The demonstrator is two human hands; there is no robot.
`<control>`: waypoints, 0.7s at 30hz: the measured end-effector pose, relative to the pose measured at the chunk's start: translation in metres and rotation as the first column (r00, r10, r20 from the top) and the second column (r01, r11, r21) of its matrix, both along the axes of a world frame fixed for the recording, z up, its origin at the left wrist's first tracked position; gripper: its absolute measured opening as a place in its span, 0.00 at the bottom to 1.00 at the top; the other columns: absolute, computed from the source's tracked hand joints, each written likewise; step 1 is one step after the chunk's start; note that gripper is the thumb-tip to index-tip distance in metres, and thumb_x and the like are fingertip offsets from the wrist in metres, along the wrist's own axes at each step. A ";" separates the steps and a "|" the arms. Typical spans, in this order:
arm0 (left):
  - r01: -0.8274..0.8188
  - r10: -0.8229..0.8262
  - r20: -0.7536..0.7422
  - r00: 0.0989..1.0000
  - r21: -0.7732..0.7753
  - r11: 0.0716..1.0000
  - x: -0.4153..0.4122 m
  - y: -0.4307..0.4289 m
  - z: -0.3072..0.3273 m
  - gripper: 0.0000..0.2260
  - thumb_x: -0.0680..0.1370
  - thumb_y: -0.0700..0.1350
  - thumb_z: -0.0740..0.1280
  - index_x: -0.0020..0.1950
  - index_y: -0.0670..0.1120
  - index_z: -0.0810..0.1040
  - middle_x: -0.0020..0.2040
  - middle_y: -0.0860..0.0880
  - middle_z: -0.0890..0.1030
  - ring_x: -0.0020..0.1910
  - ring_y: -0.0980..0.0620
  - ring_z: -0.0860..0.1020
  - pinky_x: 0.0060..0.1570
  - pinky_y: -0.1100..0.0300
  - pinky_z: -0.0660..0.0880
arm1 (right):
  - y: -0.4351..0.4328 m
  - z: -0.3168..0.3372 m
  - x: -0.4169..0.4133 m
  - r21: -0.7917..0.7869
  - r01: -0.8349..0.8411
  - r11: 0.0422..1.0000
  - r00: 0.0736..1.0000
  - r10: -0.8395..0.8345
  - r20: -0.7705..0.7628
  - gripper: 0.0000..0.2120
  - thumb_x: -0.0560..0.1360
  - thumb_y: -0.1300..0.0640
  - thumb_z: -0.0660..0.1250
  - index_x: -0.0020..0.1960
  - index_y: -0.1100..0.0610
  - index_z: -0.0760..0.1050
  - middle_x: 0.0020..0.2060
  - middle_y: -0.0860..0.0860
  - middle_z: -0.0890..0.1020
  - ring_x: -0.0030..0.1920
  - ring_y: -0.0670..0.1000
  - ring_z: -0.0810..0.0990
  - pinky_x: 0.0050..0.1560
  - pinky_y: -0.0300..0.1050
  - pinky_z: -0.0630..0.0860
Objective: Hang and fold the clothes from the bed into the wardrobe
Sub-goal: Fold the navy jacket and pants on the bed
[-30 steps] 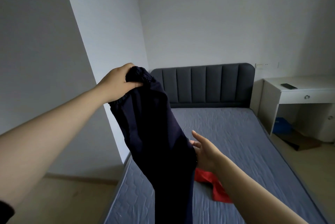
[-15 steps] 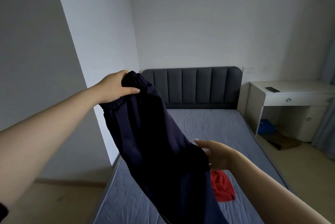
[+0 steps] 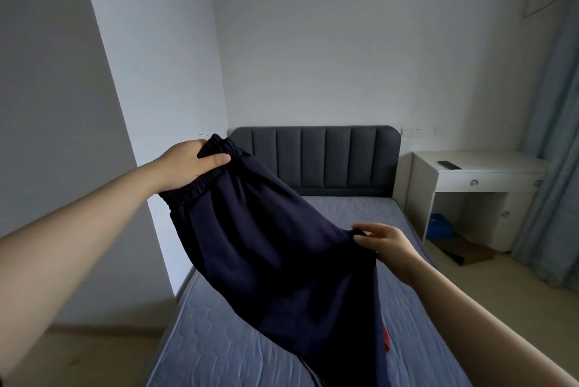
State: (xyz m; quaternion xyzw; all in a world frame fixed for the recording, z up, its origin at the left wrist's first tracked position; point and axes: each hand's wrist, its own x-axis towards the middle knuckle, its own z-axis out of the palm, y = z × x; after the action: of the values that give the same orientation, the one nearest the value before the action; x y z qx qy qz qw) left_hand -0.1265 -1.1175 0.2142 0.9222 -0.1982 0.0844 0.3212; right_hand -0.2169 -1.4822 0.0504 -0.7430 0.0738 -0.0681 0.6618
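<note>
Head view: navy trousers are held above the near end of the bed, waistband gripped by the left hand, a side fold pinched by the right hand; folding is judged barely begun, a red garment is left on the bed, no wardrobe seen.

Navy trousers, grey quilted bed
</note>
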 end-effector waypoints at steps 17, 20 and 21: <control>0.230 -0.238 0.033 0.971 0.163 0.959 -0.024 -0.129 0.003 0.20 0.74 0.62 0.65 0.59 0.50 0.76 0.53 0.53 0.80 0.52 0.54 0.77 0.51 0.61 0.71 | -0.084 -0.032 -0.055 -0.632 0.035 0.774 0.995 -0.089 -0.054 0.09 0.77 0.55 0.67 0.38 0.53 0.74 0.35 0.48 0.75 0.35 0.45 0.73 0.33 0.36 0.66; 0.249 -0.260 0.030 0.965 0.208 0.946 -0.035 -0.165 0.005 0.23 0.72 0.64 0.65 0.57 0.48 0.76 0.52 0.51 0.81 0.52 0.52 0.78 0.55 0.56 0.74 | -0.109 -0.045 -0.077 -0.575 0.105 0.811 0.985 -0.165 -0.053 0.08 0.74 0.57 0.71 0.38 0.57 0.75 0.33 0.50 0.76 0.34 0.47 0.73 0.33 0.39 0.66; 0.260 -0.272 0.026 0.962 0.220 0.940 -0.038 -0.176 0.005 0.23 0.72 0.65 0.65 0.55 0.48 0.77 0.51 0.51 0.81 0.51 0.52 0.78 0.55 0.55 0.74 | -0.116 -0.049 -0.084 -0.543 0.143 0.827 0.979 -0.198 -0.045 0.09 0.72 0.58 0.73 0.38 0.59 0.75 0.33 0.51 0.76 0.34 0.48 0.73 0.33 0.40 0.66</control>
State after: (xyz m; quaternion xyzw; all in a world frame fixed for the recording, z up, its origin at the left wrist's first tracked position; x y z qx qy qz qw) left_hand -0.1643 -1.2932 0.2195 0.9135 -0.3376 0.0441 0.2228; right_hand -0.3006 -1.5979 0.0016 -0.8912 0.1507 -0.1077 0.4140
